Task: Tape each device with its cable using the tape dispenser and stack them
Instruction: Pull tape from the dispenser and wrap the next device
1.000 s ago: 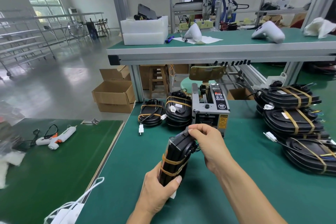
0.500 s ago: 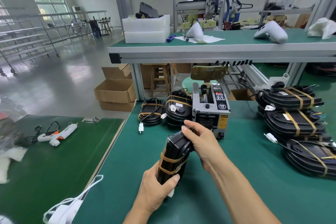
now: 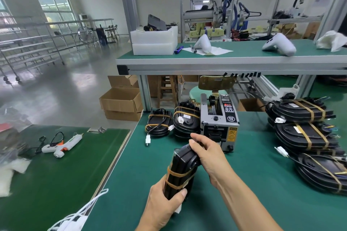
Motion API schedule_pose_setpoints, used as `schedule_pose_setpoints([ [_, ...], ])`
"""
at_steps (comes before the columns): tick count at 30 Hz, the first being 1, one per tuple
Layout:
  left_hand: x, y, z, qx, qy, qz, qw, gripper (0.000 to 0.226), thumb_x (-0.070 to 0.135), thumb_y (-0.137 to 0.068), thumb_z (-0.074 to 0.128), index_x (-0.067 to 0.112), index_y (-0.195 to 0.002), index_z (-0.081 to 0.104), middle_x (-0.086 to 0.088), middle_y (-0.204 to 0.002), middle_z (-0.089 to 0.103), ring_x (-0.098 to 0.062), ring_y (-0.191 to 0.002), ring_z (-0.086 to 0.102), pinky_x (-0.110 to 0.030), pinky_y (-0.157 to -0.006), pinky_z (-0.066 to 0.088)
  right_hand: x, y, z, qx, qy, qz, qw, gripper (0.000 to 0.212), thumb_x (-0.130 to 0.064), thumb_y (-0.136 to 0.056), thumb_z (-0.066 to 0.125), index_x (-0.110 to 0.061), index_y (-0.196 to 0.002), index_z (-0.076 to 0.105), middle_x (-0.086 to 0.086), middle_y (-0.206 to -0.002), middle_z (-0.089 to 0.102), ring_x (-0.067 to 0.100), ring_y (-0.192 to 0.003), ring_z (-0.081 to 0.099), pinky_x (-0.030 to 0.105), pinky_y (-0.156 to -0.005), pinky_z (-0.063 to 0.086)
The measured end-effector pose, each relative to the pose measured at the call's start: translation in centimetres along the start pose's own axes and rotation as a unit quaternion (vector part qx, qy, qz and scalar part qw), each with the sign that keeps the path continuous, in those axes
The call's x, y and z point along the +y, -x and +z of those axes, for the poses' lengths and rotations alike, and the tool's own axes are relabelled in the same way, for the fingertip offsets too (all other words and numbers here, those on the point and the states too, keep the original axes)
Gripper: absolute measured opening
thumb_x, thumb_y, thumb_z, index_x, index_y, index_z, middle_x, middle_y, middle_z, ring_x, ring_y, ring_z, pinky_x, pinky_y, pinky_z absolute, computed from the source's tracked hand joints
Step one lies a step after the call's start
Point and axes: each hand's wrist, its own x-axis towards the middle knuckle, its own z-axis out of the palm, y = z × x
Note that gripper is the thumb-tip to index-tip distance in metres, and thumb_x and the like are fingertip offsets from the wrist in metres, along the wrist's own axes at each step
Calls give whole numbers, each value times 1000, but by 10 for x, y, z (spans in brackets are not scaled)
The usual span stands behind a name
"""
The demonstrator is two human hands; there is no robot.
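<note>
1. Device [image 3: 181, 171] in both my hands, held on edge above the green surface [image 3: 244, 184], just near of the tape dispenser [image 3: 218, 122]. Two tan tape bands already cross its lower half.
2. My left hand [image 3: 165, 206] has its grip clamped round the near end, thumb over the lower band. My right hand [image 3: 208, 153] has its grip curled over the far, rounded end.
3. Cable: I cannot see it clearly on this unit; it seems tucked under the bands.
4. Finished pieces lie in two places: two taped devices [image 3: 172, 124] left of the dispenser, and a taller stack of taped devices [image 3: 304, 129] at the far right.
5. Risks, as I judge them:
   - The bands sit only toward the near end, so a loose cable could spring out at the far end when I let go.
   - Swinging it toward either pile could knock the dispenser, which stands close.
   - The right stack already leans with trailing wires; another unit set carelessly could slide off.
</note>
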Motion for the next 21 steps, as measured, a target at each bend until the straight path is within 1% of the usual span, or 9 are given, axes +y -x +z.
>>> schedule_pose_setpoints([
  [3, 2, 1, 0, 4, 4, 4, 1000, 32, 53, -75, 77, 39, -104, 75, 3, -90, 81, -16, -87, 74, -23, -80, 57, -1, 2, -3, -1, 21, -6, 1000, 30, -30, -98, 70, -29, -128, 70, -7, -121, 73, 11, -113, 68, 36, -104, 54],
  [5, 4, 1, 0, 4, 3, 4, 1000, 31, 52, -73, 76, 39, -102, 76, 4, -86, 79, -14, -81, 73, -24, -77, 57, -1, 3, -4, -5, 34, -14, 999, 30, -34, -95, 74, -30, -125, 71, -10, -114, 75, 10, -108, 70, 34, -98, 56],
  [7, 6, 2, 1, 3, 11, 3, 1000, 31, 51, -73, 76, 41, -102, 77, 6, -84, 80, -9, -78, 72, -22, -76, 56, -3, 3, -4, -14, 37, -13, 999, 32, -37, -91, 79, -31, -121, 72, -12, -106, 77, 9, -103, 72, 28, -86, 56],
  [9, 7, 2, 1, 4, 18, 5, 1000, 32, 51, -72, 76, 44, -103, 78, 9, -92, 81, -8, -86, 74, -19, -79, 56, -5, 3, -6, -22, 48, -18, 998, 36, -39, -88, 82, -29, -122, 73, -14, -103, 77, 6, -100, 72, 20, -78, 54],
  [11, 7, 2, 2, 3, 19, 8, 1000, 33, 51, -71, 76, 45, -103, 77, 10, -97, 82, -9, -91, 74, -17, -81, 56, -8, 3, -9, -30, 69, -23, 997, 43, -41, -86, 84, -28, -125, 73, -16, -103, 76, 2, -101, 71, 16, -77, 52],
  [14, 7, 2, 1, 3, 19, 11, 1000, 32, 52, -70, 76, 43, -101, 77, 9, -95, 82, -5, -87, 72, -14, -80, 54, -11, 3, -11, -44, 85, -22, 995, 53, -42, -83, 86, -25, -130, 71, -16, -102, 76, -5, -97, 70, 10, -75, 52],
  [16, 8, 3, 1, 1, 19, 10, 1000, 32, 51, -70, 77, 43, -101, 77, 8, -95, 82, -2, -85, 71, -12, -79, 53, -12, 3, -13, -49, 93, -18, 994, 58, -43, -81, 88, -23, -133, 70, -14, -107, 76, -10, -94, 69, 6, -72, 50],
  [18, 10, 3, 1, 0, 22, 11, 1000, 31, 51, -70, 77, 43, -100, 77, 9, -94, 81, 0, -85, 71, -10, -78, 52, -12, 4, -15, -57, 101, -16, 993, 66, -47, -78, 89, -24, -136, 68, -13, -116, 74, -9, -99, 68, 7, -77, 51],
  [21, 10, 3, 1, 0, 26, 13, 1000, 29, 52, -71, 78, 43, -99, 77, 9, -94, 82, 2, -84, 71, -10, -79, 51, -11, 7, -15, -73, 103, -16, 992, 81, -53, -72, 91, -26, -143, 62, -15, -128, 70, -7, -114, 63, 10, -91, 47],
])
